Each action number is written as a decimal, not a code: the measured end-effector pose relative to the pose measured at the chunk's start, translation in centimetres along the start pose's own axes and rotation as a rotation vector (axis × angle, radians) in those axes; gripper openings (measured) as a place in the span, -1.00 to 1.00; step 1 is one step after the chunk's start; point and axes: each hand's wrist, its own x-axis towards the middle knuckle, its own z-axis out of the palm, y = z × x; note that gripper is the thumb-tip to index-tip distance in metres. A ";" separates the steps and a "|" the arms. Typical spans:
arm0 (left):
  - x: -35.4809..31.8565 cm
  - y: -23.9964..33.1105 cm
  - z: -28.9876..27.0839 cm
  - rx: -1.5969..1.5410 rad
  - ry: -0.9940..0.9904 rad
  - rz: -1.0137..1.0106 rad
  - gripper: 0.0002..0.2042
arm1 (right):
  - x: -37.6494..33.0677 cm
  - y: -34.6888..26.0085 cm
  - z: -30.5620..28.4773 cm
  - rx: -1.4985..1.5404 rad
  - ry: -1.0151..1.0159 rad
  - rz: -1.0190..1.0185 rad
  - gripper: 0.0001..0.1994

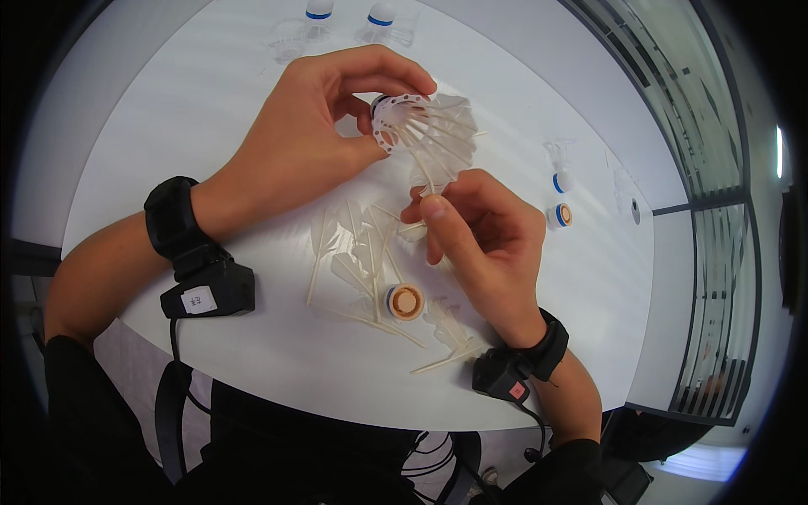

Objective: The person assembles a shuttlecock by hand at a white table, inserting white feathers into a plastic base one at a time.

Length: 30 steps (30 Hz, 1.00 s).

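Observation:
My left hand (307, 139) is closed around the base end of a partly feathered shuttlecock (438, 130), held above the table with its feathers pointing right. A pale holed ring shows by the left fingertips; the base is mostly hidden. My right hand (497, 244) pinches a feather (427, 172) between thumb and forefinger at the shuttlecock's near side. Another feather piece shows beneath the right fingers. Loose white feathers (349, 231) lie below the hands. Among them sits a round base (405, 301) with a tan ring on its face.
Two white bases with blue bands and clear skirts, one a shuttlecock (381, 15), stand at the far edge. To the right are another blue-banded shuttlecock (562, 180) and a loose base (560, 215). Both wrists wear black straps with cabled boxes (208, 289). The white table (252, 362) has a curved edge.

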 end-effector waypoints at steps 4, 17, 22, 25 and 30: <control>0.0 0.0 0.0 0.024 0.010 -0.012 -0.60 | 0.0 -0.7 -0.1 0.078 -0.008 0.063 -0.87; -0.1 0.7 0.3 0.114 0.013 0.039 -0.68 | 0.1 -0.5 -0.1 0.115 0.015 0.070 -0.84; -0.3 0.7 0.4 0.130 0.045 0.034 -0.68 | 0.2 -0.6 0.0 0.129 -0.017 0.078 -0.82; -0.2 0.8 0.3 0.103 0.033 0.016 -0.67 | 0.4 -0.9 0.0 0.084 0.005 0.151 -0.77; 0.1 0.7 0.6 0.047 0.041 0.017 -0.66 | 0.6 -1.1 0.0 0.087 0.099 0.202 -0.74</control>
